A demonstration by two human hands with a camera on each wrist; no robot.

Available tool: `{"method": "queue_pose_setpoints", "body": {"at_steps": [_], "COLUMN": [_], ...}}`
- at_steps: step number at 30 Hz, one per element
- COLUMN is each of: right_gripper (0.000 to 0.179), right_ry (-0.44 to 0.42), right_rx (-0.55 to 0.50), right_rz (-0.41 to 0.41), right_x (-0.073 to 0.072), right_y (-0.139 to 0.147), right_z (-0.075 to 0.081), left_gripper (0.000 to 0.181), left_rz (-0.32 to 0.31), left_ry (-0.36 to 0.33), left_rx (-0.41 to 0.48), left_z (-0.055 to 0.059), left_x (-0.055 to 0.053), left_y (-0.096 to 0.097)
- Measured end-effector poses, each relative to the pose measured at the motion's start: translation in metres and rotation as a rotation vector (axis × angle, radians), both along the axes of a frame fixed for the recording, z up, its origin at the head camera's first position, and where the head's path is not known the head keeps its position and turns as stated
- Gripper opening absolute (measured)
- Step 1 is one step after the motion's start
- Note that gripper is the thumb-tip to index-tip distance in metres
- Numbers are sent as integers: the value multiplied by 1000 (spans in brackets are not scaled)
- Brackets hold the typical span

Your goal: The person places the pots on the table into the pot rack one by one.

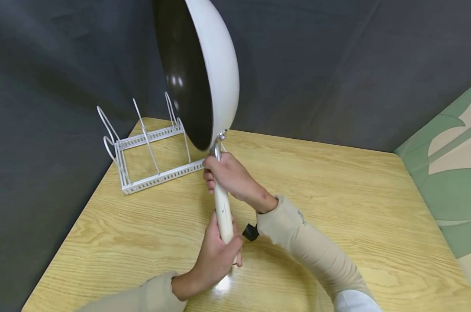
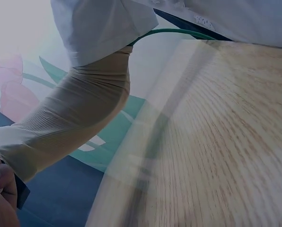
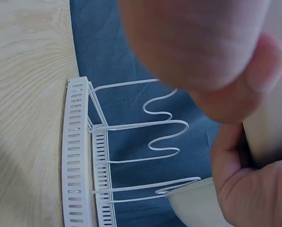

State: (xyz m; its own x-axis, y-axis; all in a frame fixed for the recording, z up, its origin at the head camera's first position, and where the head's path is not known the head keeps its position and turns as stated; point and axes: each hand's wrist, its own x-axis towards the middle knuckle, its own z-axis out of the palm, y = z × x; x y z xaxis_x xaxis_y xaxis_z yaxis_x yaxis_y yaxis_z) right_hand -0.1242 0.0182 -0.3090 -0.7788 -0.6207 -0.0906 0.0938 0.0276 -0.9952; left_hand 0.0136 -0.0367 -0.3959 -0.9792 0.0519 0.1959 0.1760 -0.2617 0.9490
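A deep frying pan (image 1: 224, 65), white outside and dark inside, stands on edge in the air in the head view, its open side facing left. My right hand (image 1: 235, 175) grips the top of its cream handle (image 1: 221, 203), close under the metal neck. Lower down, my left hand (image 1: 216, 255) wraps round the handle's end. Behind the pan's lower edge, a white wire rack (image 1: 163, 177) with upright loops rests on the table. In the right wrist view the pan's white side (image 3: 198, 203) overlaps the nearest loop of the rack (image 3: 74, 151).
The wood-grain table (image 1: 337, 195) meets a dark cloth wall (image 1: 317, 78) at the back and left. A green and beige leaf-patterned panel (image 1: 453, 173) borders it on the right. A small black block (image 1: 250, 232) sits by the right sleeve's cuff.
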Motion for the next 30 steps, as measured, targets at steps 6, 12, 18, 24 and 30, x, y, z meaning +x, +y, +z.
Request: {"method": "queue_pose_setpoints", "body": {"at_steps": [6, 12, 18, 24, 30], "right_gripper": [25, 24, 24, 23, 24], "right_ry": [-1, -8, -10, -23, -25], "right_rx": [-5, 4, 3, 14, 20], "right_rz": [2, 20, 5, 5, 5], "right_x": [0, 0, -1, -3, -5], "right_y": [-1, -4, -7, -9, -11], "right_z": [-4, -8, -13, -17, -22], "left_gripper": [29, 28, 27, 28, 29], "left_rz": [-5, -14, -12, -8, -15], "left_ry": [-7, -22, -37, -61, -82], "left_rx": [2, 8, 12, 29, 32], "left_z": [0, -2, -3, -4, -6], "left_x": [1, 3, 3, 4, 3], "left_y": [-1, -3, -5, -6, -8]}}
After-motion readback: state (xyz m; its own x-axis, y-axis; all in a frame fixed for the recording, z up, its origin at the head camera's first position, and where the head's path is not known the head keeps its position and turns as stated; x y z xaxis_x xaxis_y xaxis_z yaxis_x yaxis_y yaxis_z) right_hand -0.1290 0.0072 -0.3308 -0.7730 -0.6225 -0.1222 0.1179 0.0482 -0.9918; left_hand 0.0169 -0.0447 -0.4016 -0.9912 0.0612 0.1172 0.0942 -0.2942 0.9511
